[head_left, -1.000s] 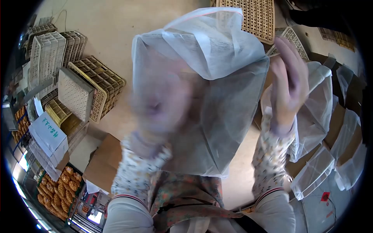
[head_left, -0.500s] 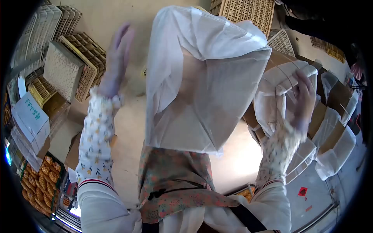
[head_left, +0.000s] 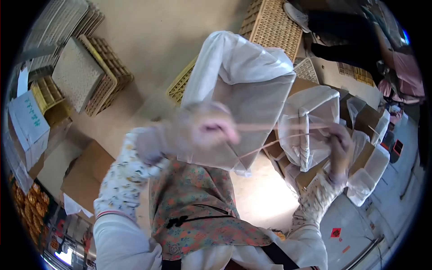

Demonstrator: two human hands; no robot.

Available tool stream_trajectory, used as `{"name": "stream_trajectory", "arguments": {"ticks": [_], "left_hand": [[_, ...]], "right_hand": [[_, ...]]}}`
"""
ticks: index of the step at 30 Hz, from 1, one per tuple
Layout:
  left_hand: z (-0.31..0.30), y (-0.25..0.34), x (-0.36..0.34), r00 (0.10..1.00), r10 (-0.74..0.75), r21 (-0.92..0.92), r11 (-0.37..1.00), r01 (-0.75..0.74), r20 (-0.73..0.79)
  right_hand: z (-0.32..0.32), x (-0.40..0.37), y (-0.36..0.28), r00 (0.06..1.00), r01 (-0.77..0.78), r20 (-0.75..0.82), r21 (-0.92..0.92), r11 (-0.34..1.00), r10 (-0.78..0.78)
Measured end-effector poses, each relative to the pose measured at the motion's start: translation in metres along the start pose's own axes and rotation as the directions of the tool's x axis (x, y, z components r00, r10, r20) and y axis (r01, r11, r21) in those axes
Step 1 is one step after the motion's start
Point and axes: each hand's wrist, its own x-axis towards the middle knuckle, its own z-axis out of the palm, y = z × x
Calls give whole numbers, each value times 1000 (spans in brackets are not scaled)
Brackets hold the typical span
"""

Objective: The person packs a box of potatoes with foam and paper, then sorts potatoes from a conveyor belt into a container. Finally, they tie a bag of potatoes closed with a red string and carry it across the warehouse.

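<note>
While both arms are raised in front of the floral apron (head_left: 198, 211), I see the left hand (head_left: 198, 130) near the middle of the view. It is blurred, with its fingers curled in on one end of a thin tan band (head_left: 288, 127). The right hand (head_left: 339, 146) sits at three o'clock from it, closed on the other end. The band runs taut between them as two fine lines that spread apart toward the left hand.

Just behind the band, at twelve o'clock from the left hand, stands a bag-lined box (head_left: 252, 90). Its white film is bunched over the top rim, and I cannot tell what it holds. Beside it, toward two o'clock, is a second lined box (head_left: 310, 112) with its liner draped over the edges. More lined cartons (head_left: 373, 164) are packed close at four o'clock, beyond the right hand.

A yellow crate (head_left: 180, 85) leans behind the central box at eleven o'clock, and a tan lattice crate (head_left: 270, 22) stands at twelve. At ten o'clock there are stacked crates (head_left: 108, 76) with a pale tray (head_left: 76, 72) propped against them. Far out at eight o'clock, round brown baked pieces (head_left: 24, 198) fill a tray. Another person's dark trouser leg (head_left: 342, 27) shows at one o'clock.
</note>
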Motion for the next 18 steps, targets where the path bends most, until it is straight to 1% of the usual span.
{"name": "stream_trajectory", "arguments": {"ticks": [1,2,3,4,6,8,10,11,13,14,16,17,18], "left_hand": [[-17,-12,-14,972,-234,140,962,235,-18],[-28,-21,-21,961,-268,481,834,269,-72],[-34,-30,-19,951,-274,756,589,284,-143],[-35,-39,-5,927,-282,814,458,356,-247],[-38,-63,32,857,-252,850,172,497,-450],[-63,-105,62,802,-326,825,102,556,-501],[-97,-142,93,807,-388,862,60,503,-444],[-106,-155,99,806,-419,879,39,476,-418],[-108,-166,97,777,-519,863,137,487,-356],[-110,-173,94,761,-566,852,182,491,-318],[-90,-178,44,777,-497,852,132,507,-386],[-65,-156,16,856,-337,883,122,453,-392],[-49,-125,1,832,-439,869,193,456,-339]], "right_hand": [[14,9,27,998,3,61,-12,1000,-2],[29,19,53,992,9,124,-21,1000,-7],[50,29,67,986,-44,161,18,999,41],[73,41,75,976,-98,202,59,993,84],[94,74,91,977,-153,162,87,984,137],[106,109,99,996,-77,63,221,972,65],[108,144,112,995,-100,12,105,989,99],[111,165,126,988,-149,66,119,982,142],[123,190,165,959,-251,175,149,956,224],[133,188,170,930,-327,213,103,940,300],[145,145,160,989,-125,80,-5,992,125],[155,119,186,994,-103,45,129,986,98],[164,91,210,997,-74,2,259,963,76]]}}
